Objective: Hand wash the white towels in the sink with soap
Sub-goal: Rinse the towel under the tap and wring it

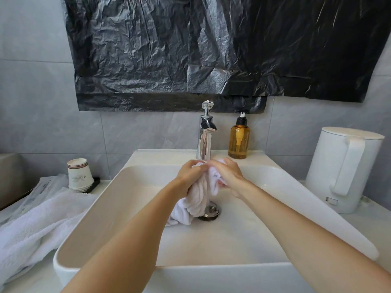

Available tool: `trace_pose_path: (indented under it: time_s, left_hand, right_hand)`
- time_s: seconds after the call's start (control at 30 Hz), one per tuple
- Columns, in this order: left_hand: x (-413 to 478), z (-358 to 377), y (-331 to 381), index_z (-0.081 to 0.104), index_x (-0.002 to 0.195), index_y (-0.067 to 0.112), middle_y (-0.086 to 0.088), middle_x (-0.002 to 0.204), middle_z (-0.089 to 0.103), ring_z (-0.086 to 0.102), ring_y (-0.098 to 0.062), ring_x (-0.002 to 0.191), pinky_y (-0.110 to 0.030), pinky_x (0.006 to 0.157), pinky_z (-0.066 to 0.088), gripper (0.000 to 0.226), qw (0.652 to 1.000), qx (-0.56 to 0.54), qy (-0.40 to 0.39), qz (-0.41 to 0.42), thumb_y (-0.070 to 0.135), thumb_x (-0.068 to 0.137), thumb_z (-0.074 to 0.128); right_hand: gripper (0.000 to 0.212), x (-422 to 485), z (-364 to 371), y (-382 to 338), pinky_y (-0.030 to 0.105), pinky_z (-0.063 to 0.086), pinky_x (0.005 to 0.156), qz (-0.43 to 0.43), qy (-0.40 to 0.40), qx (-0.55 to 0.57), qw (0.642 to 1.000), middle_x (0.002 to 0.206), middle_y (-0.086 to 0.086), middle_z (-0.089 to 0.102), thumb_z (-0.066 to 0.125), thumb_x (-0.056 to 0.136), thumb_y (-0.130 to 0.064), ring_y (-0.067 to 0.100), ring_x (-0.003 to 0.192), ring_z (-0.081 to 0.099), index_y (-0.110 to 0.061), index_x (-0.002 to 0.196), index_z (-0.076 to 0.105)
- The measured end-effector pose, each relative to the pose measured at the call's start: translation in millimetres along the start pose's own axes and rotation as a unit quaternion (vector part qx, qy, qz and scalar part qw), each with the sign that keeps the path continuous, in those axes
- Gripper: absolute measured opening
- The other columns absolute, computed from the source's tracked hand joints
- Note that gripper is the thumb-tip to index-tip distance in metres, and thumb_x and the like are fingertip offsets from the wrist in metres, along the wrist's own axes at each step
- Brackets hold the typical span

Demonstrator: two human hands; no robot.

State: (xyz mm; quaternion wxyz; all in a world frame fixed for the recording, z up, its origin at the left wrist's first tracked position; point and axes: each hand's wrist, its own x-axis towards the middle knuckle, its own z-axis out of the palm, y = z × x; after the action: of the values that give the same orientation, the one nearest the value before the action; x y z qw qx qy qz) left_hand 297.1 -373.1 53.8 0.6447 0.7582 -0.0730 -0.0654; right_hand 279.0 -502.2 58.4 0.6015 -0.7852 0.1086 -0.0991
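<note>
Counter (368,225), sink (190,273), towel (42,225), cups (79,176), kettle (342,168)

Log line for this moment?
left hand: grips towel | right hand: grips towel | towel: twisted, over sink drain | second towel: beside sink

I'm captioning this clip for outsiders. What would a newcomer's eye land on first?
First, the left hand and right hand gripping a twisted white towel under the faucet, its tail hanging to the drain in the sink. Next, the crinkled black plastic sheet across the wall above, and the amber soap bottle right of the faucet.
</note>
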Motion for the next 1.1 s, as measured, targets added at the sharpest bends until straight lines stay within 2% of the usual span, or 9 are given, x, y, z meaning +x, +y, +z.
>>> trace_pose_path:
  time_s: [0.1,0.23,0.4,0.5,0.63,0.77,0.9,1.03,1.1]
  left_hand:
    - [2.9,2.2,0.5,0.056,0.118,0.002,-0.017,0.105,0.068,0.066,-0.025,0.091,-0.036,0.083,0.056,0.034,0.998,-0.054,0.029,-0.017,0.028,0.096,0.057]
    - [3.8,8.4,2.5,0.06,0.109,0.004,-0.011,0.092,0.069,0.067,-0.022,0.08,-0.029,0.068,0.054,0.032,0.994,-0.069,0.087,-0.019,0.033,0.098,0.053]
    - [0.7,20.8,6.4,0.06,0.113,0.005,-0.015,0.111,0.066,0.062,-0.034,0.105,-0.043,0.096,0.049,0.04,0.988,0.069,0.136,0.029,0.035,0.1,0.038]
    - [-3.4,21.5,8.4,0.06,0.112,0.008,-0.015,0.115,0.065,0.058,-0.035,0.109,-0.041,0.098,0.045,0.038,0.975,0.153,0.144,0.071,0.033,0.102,0.034]
    - [-9.1,18.1,9.1,0.061,0.103,0.016,-0.011,0.108,0.067,0.058,-0.034,0.102,-0.04,0.089,0.048,0.032,0.95,0.25,0.128,0.136,0.03,0.099,0.032]
    - [-11.2,12.5,9.3,0.054,0.084,0.021,-0.008,0.097,0.067,0.06,-0.031,0.093,-0.041,0.085,0.048,0.038,0.946,0.264,0.1,0.158,0.045,0.101,0.031]
    - [-9.9,4.5,13.2,0.053,0.109,0.02,-0.014,0.119,0.061,0.059,-0.026,0.1,-0.038,0.088,0.048,0.024,0.964,0.216,-0.029,0.153,0.042,0.098,0.051]
    - [-11.9,7.2,16.4,-0.004,0.154,0.024,-0.01,0.156,0.027,0.034,-0.031,0.14,-0.042,0.114,0.031,0.123,0.954,0.261,-0.114,0.094,0.032,0.071,0.086]
    - [-9.6,6.5,8.1,-0.01,0.153,0.019,-0.01,0.15,0.038,0.043,-0.031,0.133,-0.037,0.108,0.038,0.13,0.925,0.355,-0.115,0.071,0.03,0.068,0.088]
  right_hand:
    - [0.023,-3.0,20.1,2.1,0.04,0.053,0.085,-0.038,-0.015,0.018,0.999,0.101,0.004,0.063,0.055,0.091,-0.044,0.022,0.094,0.062,-0.021,0.094,0.052]
    - [0.026,-8.2,26.6,-0.4,0.029,0.042,0.073,-0.137,0.069,-0.061,0.986,0.097,0.003,0.062,0.049,0.096,-0.041,0.023,0.09,0.058,-0.016,0.096,0.054]
    - [0.026,-5.2,17.9,-9.1,0.031,0.035,0.065,-0.106,0.114,-0.123,0.98,0.075,0.001,0.055,0.049,0.092,-0.035,0.026,0.078,0.05,-0.015,0.077,0.056]
    - [0.026,-4.4,10.4,-13.6,0.032,0.034,0.067,-0.125,0.105,-0.198,0.967,0.086,0.009,0.06,0.044,0.092,-0.03,0.031,0.079,0.048,-0.017,0.077,0.061]
    - [0.045,-7.1,4.8,-6.2,0.032,0.034,0.066,-0.215,0.082,-0.317,0.92,0.085,0.011,0.06,0.036,0.099,-0.039,0.03,0.074,0.047,-0.012,0.085,0.068]
    - [0.032,-2.9,2.6,-4.4,0.034,0.038,0.066,-0.217,0.078,-0.389,0.892,0.097,0.015,0.064,0.035,0.097,-0.026,0.035,0.085,0.057,-0.016,0.086,0.064]
    - [0.044,-1.2,-6.1,-3.8,0.034,0.041,0.076,-0.151,0.099,-0.237,0.955,0.098,0.01,0.063,0.032,0.101,-0.043,0.03,0.093,0.057,-0.015,0.096,0.065]
    - [0.037,9.1,-27.9,-11.8,0.03,0.036,0.072,-0.116,0.165,-0.036,0.979,0.086,0.008,0.058,0.041,0.1,-0.04,0.026,0.085,0.052,-0.018,0.072,0.053]
    - [0.035,13.2,-35.9,-16.1,0.03,0.037,0.073,-0.099,0.202,0.042,0.974,0.088,0.007,0.058,0.043,0.1,-0.039,0.025,0.087,0.053,-0.015,0.076,0.054]
